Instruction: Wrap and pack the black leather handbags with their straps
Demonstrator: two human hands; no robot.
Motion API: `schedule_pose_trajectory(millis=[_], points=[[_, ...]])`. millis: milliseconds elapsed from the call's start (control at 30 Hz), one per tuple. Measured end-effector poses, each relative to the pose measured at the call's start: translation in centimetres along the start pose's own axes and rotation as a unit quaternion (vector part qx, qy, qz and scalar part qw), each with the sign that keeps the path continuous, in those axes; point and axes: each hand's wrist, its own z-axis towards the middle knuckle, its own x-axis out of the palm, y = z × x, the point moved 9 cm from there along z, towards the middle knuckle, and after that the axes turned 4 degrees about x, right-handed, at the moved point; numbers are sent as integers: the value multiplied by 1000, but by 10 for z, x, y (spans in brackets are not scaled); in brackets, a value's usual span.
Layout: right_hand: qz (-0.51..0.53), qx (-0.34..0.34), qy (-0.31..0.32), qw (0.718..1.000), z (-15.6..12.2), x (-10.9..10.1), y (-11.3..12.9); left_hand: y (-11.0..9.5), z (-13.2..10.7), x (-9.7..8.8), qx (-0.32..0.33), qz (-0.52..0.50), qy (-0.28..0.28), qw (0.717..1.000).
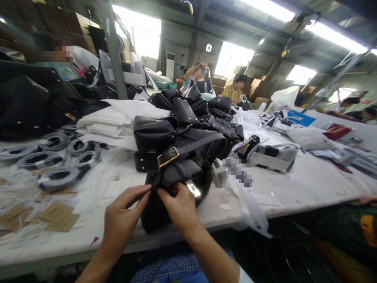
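Observation:
In front of me a black leather handbag (182, 171) stands at the table's near edge. Its strap carries a gold buckle (167, 157), and a gold clasp (193, 189) shines on its front. My left hand (125, 210) pinches the bag's upper left edge between thumb and fingers. My right hand (180, 204) grips the same edge a little to the right, its fingertips partly hidden under the flap. Just behind lies a heap of similar black bags (184, 112).
Coiled straps (59, 178) and brown paper tags (55, 212) lie on the left of the table (118, 236). White sheets (108, 118) are stacked behind them. A grey-and-black wrapped bag (272, 157) sits to the right. Other people (232, 92) work across the table.

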Motion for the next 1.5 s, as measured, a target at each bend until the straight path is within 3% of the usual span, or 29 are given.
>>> schedule_pose_trajectory(millis=[167, 333, 567, 667, 800, 1033, 1267, 1500], points=[[12, -5, 12, 1000, 2, 2, -3, -13, -10, 3, 101, 55, 0, 993], [-40, 0, -4, 999, -2, -3, 0, -31, -23, 9, 228, 133, -1, 965], [-54, -24, -4, 998, -7, -5, 1, -38, -38, 22, 267, 223, 14, 938], [-85, -12, -29, 996, -6, -10, -1, -37, -35, 19, 233, 185, 12, 955], [-121, -10, -33, 992, -5, -10, 2, -24, -24, 6, 128, 70, -10, 989], [-136, -24, -17, 990, 1, -8, 4, -7, -13, 3, 56, 12, -43, 997], [-193, -43, -13, 980, 2, -11, 7, 6, -18, 9, 23, 6, -76, 997], [-232, -79, -56, 968, 3, -11, 9, 2, -19, 7, 51, -5, -95, 994]])
